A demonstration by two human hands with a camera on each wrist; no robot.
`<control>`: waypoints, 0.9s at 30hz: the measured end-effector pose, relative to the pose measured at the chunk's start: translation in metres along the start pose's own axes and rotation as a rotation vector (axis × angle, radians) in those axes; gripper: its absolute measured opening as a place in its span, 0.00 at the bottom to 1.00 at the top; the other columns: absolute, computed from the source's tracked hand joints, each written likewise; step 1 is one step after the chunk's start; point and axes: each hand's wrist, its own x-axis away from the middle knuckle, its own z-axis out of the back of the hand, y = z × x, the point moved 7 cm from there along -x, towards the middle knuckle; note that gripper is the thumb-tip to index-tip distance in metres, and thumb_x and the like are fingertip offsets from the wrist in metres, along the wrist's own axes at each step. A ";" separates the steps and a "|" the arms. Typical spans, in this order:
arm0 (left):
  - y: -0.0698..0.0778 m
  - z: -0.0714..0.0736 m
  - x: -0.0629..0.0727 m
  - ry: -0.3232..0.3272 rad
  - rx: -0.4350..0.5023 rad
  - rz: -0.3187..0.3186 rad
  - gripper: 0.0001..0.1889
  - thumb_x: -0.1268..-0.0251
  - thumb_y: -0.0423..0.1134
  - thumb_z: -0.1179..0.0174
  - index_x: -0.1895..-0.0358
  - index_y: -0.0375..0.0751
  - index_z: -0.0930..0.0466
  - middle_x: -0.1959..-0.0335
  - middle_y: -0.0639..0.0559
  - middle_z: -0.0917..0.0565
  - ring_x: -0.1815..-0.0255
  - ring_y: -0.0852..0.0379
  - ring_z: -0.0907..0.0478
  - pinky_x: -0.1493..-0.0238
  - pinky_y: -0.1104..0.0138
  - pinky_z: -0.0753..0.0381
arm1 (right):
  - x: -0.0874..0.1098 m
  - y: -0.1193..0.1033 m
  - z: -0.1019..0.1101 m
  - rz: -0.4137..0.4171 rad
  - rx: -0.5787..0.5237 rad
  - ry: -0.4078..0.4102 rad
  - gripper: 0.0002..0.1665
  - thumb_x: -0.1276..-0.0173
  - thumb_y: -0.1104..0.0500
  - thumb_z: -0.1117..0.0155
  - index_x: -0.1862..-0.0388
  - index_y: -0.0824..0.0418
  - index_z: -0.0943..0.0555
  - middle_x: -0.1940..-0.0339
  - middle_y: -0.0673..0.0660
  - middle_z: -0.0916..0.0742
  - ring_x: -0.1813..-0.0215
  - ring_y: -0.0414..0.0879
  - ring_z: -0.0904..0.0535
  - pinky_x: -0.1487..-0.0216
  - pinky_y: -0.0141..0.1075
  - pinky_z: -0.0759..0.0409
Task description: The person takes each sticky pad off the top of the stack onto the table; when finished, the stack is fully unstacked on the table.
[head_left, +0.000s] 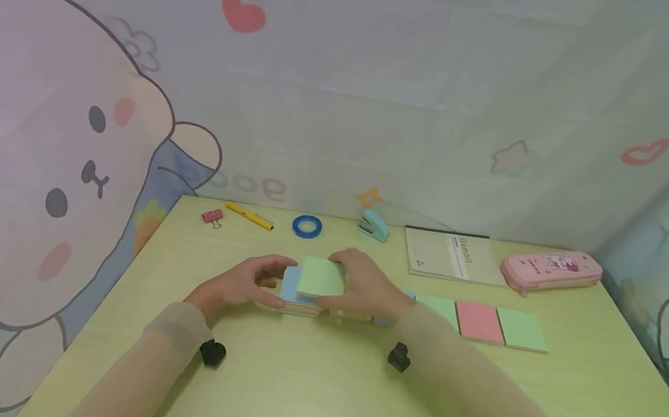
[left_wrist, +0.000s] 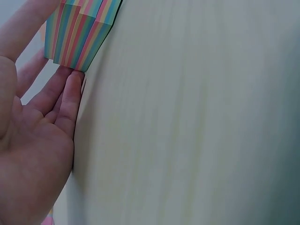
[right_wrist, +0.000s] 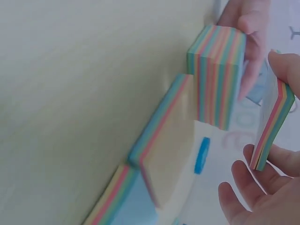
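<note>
My right hand [head_left: 371, 288] pinches a green-topped pad of sticky notes [head_left: 323, 277] between thumb and fingers. It is held over a stack of sticky note pads [head_left: 300, 309] whose top is blue; the right wrist view shows a gap between the held pad [right_wrist: 274, 124] and the stack [right_wrist: 215, 75]. At the stack's left side is my left hand [head_left: 242, 284], thumb near the front corner and fingers behind. Striped pink, yellow, green and blue edges show on the stack [left_wrist: 79, 35] in the left wrist view. Right of it lies a yellow pad [right_wrist: 171, 145], partly hidden in the head view.
The row continues rightward with a blue pad [right_wrist: 136, 201], a green pad [head_left: 439, 308], a pink pad [head_left: 480, 321] and another green pad [head_left: 522, 329]. Behind lie a binder clip [head_left: 212, 216], yellow pen [head_left: 249, 216], blue tape roll [head_left: 307, 227], stapler [head_left: 374, 225], notebook [head_left: 434, 258] and pink pencil case [head_left: 550, 271].
</note>
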 end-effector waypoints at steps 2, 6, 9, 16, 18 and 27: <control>0.000 -0.001 -0.001 0.003 -0.002 -0.001 0.41 0.39 0.32 0.24 0.23 0.37 0.33 0.26 0.38 0.27 0.27 0.39 0.31 0.22 0.41 0.37 | 0.010 0.002 0.010 -0.002 -0.013 0.021 0.49 0.43 0.37 0.19 0.31 0.63 0.25 0.37 0.56 0.18 0.39 0.49 0.24 0.39 0.44 0.22; 0.002 -0.001 -0.001 0.012 -0.012 0.011 0.41 0.39 0.32 0.24 0.23 0.37 0.33 0.27 0.38 0.26 0.27 0.39 0.30 0.23 0.42 0.36 | 0.036 0.006 0.023 -0.001 -0.032 0.035 0.48 0.43 0.41 0.17 0.31 0.64 0.24 0.37 0.57 0.18 0.39 0.50 0.22 0.38 0.46 0.21; 0.002 -0.002 0.000 0.012 -0.018 0.014 0.41 0.39 0.32 0.24 0.23 0.37 0.33 0.28 0.37 0.26 0.28 0.39 0.30 0.23 0.42 0.36 | 0.057 0.009 0.025 -0.004 -0.036 0.024 0.47 0.44 0.44 0.15 0.32 0.65 0.24 0.39 0.58 0.17 0.41 0.50 0.22 0.40 0.46 0.20; 0.000 -0.002 -0.001 0.005 -0.030 0.010 0.42 0.39 0.33 0.23 0.22 0.37 0.34 0.28 0.37 0.25 0.27 0.39 0.30 0.23 0.42 0.35 | 0.096 0.008 0.007 -0.020 -0.038 -0.051 0.46 0.46 0.44 0.14 0.35 0.65 0.22 0.43 0.54 0.17 0.46 0.47 0.23 0.41 0.46 0.21; -0.001 -0.002 -0.001 0.002 -0.035 0.010 0.42 0.38 0.33 0.24 0.22 0.37 0.34 0.28 0.37 0.25 0.28 0.39 0.30 0.23 0.42 0.35 | 0.103 0.007 -0.001 -0.011 -0.012 -0.073 0.48 0.47 0.42 0.14 0.35 0.65 0.22 0.45 0.53 0.17 0.47 0.45 0.24 0.42 0.45 0.22; -0.002 -0.001 -0.002 0.005 -0.034 0.019 0.42 0.38 0.34 0.24 0.22 0.38 0.34 0.28 0.38 0.26 0.27 0.39 0.30 0.23 0.42 0.36 | 0.115 0.010 -0.022 -0.031 0.177 -0.094 0.50 0.49 0.36 0.16 0.33 0.61 0.21 0.47 0.52 0.18 0.51 0.44 0.27 0.51 0.41 0.22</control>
